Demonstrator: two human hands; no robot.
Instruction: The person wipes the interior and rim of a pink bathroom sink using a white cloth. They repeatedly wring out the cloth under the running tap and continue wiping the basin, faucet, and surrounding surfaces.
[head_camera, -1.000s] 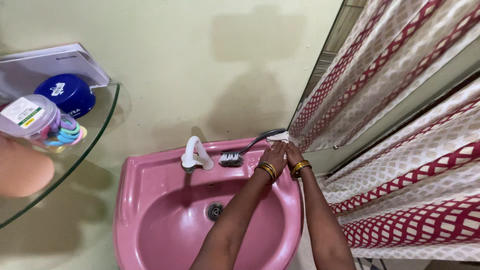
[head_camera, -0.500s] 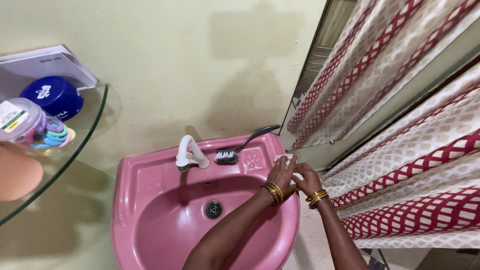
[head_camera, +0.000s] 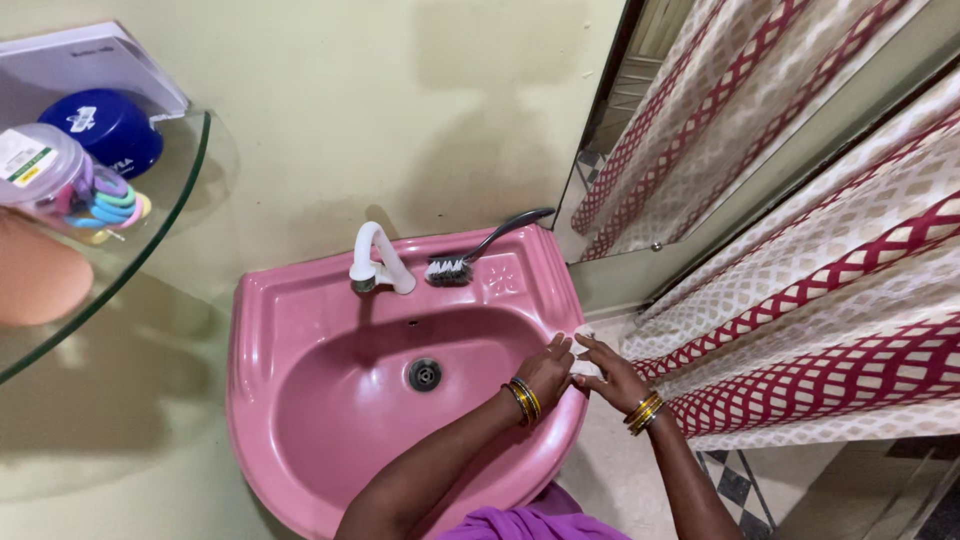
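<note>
Wiping: both hands meet over a small white cloth (head_camera: 583, 366) at the near right rim of a pink sink (head_camera: 300, 330)
Left hand (head_camera: 549, 368): fingers spread flat, pressing the cloth against the rim, not closed around it
Right hand (head_camera: 612, 372): fingers curled around the cloth's outer side; how firm the hold is cannot be told
Risk: the cloth sits right at the rim's edge, so a loosened hold could drop it to the floor on the right
Risk: a wide sweep toward the far rim could knock the brush (head_camera: 470, 255) lying beside the white tap (head_camera: 375, 262)
Shelf, far left: a glass corner shelf (head_camera: 150, 245) bears a round dark blue tin (head_camera: 105, 128) with white lettering, a clear tub (head_camera: 60, 185) of coloured bands with a white and green label, and a flat white box (head_camera: 85, 65) against the wall
Right: a red and cream patterned curtain (head_camera: 840, 300)
</note>
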